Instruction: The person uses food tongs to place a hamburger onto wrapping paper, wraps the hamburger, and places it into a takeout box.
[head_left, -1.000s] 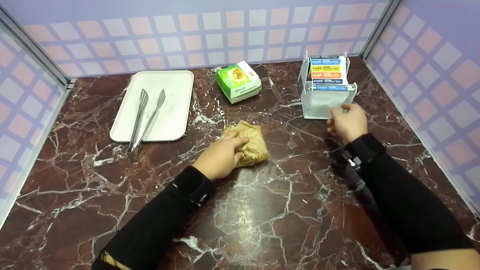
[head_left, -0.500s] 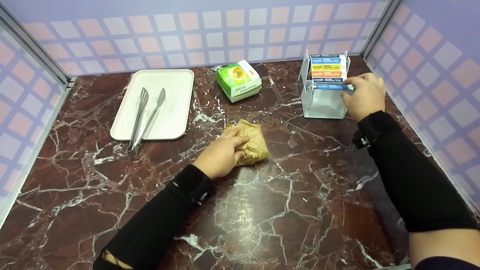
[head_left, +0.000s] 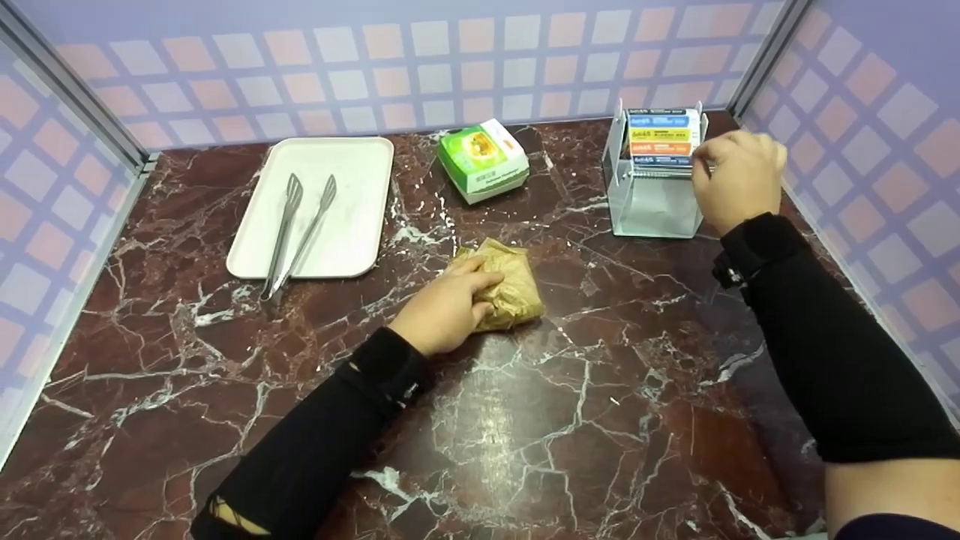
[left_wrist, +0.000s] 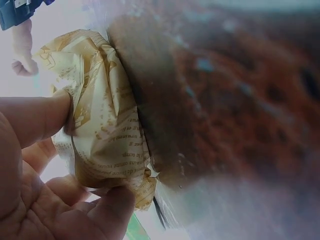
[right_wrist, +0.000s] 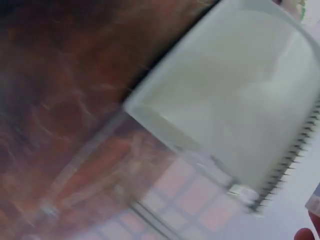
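My left hand (head_left: pixel 446 307) rests on a crumpled tan paper-wrapped bundle (head_left: pixel 510 281) in the middle of the table. In the left wrist view, thumb and fingers curl round the printed wrapper (left_wrist: pixel 107 125); its contents are hidden. At the right, my right hand (head_left: pixel 739 180) is raised beside the front of a clear label dispenser (head_left: pixel 660 206). Its fingers are bent; a small pale corner of a label (right_wrist: pixel 314 204) shows at the fingertips in the right wrist view. Most of that label is hidden. The dispenser's serrated edge (right_wrist: pixel 287 162) is bare in front.
Several coloured label strips (head_left: pixel 660 135) lie in rows atop the dispenser. A green and white burger box (head_left: pixel 484 161) stands at the back. Metal tongs (head_left: pixel 281 240) lie on a white tray (head_left: pixel 360 225) at the left. Patterned panels (head_left: pixel 480 67) enclose the marbled table (head_left: pixel 600 450).
My right hand has risen from low before the dispenser to its front edge, pinched the front blue label, then pulled it away; the blue strip is gone from there. My left hand stays put.
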